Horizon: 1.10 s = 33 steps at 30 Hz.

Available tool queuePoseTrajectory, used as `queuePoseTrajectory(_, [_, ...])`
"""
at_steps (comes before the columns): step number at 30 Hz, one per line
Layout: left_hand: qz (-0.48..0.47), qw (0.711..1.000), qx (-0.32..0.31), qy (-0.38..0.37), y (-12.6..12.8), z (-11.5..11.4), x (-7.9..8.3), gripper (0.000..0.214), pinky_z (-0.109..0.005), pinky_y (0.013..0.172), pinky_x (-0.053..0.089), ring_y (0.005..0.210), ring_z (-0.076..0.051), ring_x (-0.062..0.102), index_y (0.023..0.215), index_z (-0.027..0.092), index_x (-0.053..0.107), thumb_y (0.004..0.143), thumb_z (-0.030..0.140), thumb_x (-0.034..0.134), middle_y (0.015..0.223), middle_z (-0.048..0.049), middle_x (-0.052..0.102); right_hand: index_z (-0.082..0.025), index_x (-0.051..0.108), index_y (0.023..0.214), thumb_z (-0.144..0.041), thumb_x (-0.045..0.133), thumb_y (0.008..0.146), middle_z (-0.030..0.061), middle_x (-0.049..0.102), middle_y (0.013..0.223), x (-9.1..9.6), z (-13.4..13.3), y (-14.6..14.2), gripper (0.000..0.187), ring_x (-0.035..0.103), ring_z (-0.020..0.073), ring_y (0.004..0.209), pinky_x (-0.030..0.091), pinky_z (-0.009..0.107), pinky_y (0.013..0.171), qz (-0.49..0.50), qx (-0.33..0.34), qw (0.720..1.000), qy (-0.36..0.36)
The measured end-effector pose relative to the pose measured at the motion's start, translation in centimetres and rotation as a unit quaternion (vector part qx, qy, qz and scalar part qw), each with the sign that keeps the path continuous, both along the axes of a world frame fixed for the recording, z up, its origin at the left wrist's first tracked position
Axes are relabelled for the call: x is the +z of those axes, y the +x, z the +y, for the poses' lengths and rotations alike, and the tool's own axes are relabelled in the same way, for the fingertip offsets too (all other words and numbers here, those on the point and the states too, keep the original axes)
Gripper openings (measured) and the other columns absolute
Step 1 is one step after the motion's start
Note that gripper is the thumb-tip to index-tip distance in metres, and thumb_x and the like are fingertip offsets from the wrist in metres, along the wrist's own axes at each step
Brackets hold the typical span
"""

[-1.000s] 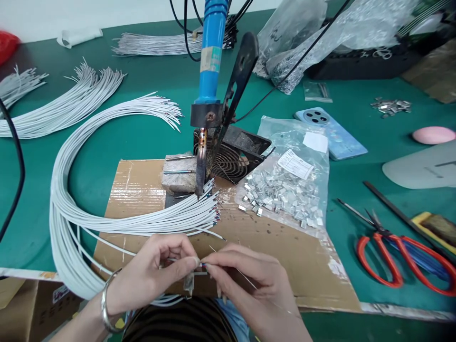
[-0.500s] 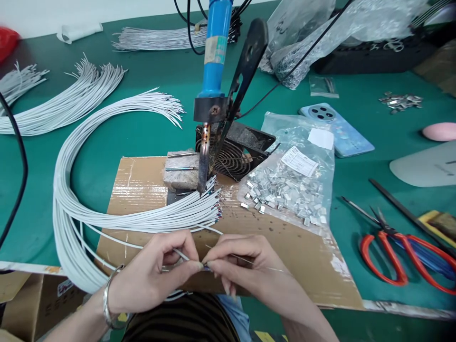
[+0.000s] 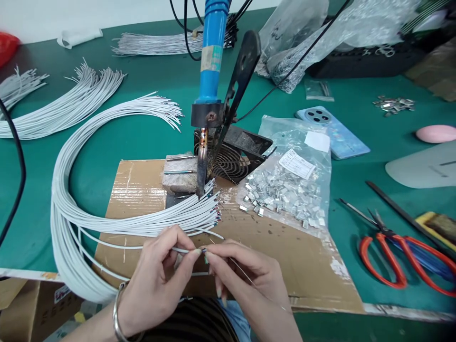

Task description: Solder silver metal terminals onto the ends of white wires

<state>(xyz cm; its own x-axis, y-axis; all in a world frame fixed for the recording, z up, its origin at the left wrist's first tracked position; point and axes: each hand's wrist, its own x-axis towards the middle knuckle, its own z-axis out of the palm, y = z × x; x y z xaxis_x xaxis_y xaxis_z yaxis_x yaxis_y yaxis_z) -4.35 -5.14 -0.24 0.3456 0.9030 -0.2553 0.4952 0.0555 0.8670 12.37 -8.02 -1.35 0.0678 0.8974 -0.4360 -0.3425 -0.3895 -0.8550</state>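
My left hand (image 3: 164,280) is closed, pinching a white cable (image 3: 180,250) near its end between thumb and forefinger. Right against it, my right hand (image 3: 245,275) is closed too, its thumb and forefinger at the cable's tip, where a small dark bit shows. A thin silvery strand of solder wire (image 3: 242,270) runs through the right hand's fingers. What sits exactly between the fingertips is mostly hidden. Just beyond both hands, a bundle of white cables (image 3: 142,219) lies with its stripped, coloured ends on the cardboard (image 3: 270,256).
A blue soldering iron (image 3: 210,71) hangs tip-down on a black stand over the cable ends, before a small fan (image 3: 228,161). To the right are a bag of small metal connectors (image 3: 285,190), a phone (image 3: 333,130) and red-handled cutters (image 3: 384,256). More cable bundles (image 3: 71,104) lie left.
Both hands stay together at the cable end. My left wrist has shifted right, and the right forearm has drawn in. The view has tilted slightly.
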Motion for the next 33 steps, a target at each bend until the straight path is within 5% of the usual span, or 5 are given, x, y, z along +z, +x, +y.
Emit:
queuePoseTrajectory(5, [0.003,1.000,0.001,0.006,0.2,-0.4,-0.1,0.024,-0.028,0.054,0.032,0.057,-0.013,0.041,0.083,0.022,0.055,0.104,0.032,0.049,0.067,0.0042,0.046,-0.020,0.082,0.072,-0.034,0.082,0.076,-0.0038,0.057,0.055,0.1,-0.2,-1.0,0.015,0.048,0.0044,0.041,0.038,0.015,0.040,-0.023,-0.051,0.998,0.005])
queuePoseTrajectory(13, [-0.181,0.968,0.100,-0.140,1.3,-0.7,-0.3,0.028,-0.022,0.058,0.040,0.061,-0.012,0.046,0.084,0.022,0.049,0.104,0.043,0.051,0.068,0.0055,0.049,-0.020,0.080,0.081,-0.028,0.071,0.090,-0.0017,0.062,0.057,-2.5,-1.5,-3.6,0.015,0.052,0.0076,0.039,0.043,0.018,0.038,-0.135,-0.112,0.978,0.110])
queuePoseTrajectory(18, [-0.211,0.952,0.115,-0.190,1.0,-0.1,0.0,0.030,-0.020,0.055,0.033,0.059,-0.010,0.038,0.087,0.019,0.055,0.098,0.047,0.061,0.065,0.0063,0.048,-0.024,0.082,0.089,-0.008,0.070,0.087,0.0020,0.074,0.071,-2.0,-1.2,-2.4,0.021,0.064,0.0122,0.059,0.053,0.022,0.060,-0.243,-0.111,0.933,0.241])
queuePoseTrajectory(24, [-0.194,0.954,0.117,-0.196,1.1,0.8,0.4,0.030,-0.021,0.051,0.026,0.055,-0.009,0.033,0.081,0.016,0.059,0.090,0.044,0.069,0.062,0.0055,0.048,-0.017,0.071,0.106,0.001,0.064,0.087,0.0046,0.073,0.079,-1.4,0.2,1.5,0.028,0.068,0.0132,0.068,0.057,0.020,0.068,-0.400,0.078,0.812,0.417])
queuePoseTrajectory(33, [-0.107,0.979,0.158,-0.075,1.6,-0.6,-0.6,0.022,-0.024,0.048,0.020,0.052,-0.011,0.026,0.082,0.019,0.063,0.094,0.037,0.061,0.060,0.0049,0.050,-0.028,0.083,0.089,-0.023,0.070,0.091,-0.0029,0.063,0.062,-0.8,0.4,1.1,0.014,0.057,0.0073,0.048,0.044,0.017,0.046,-0.158,0.033,0.975,0.152])
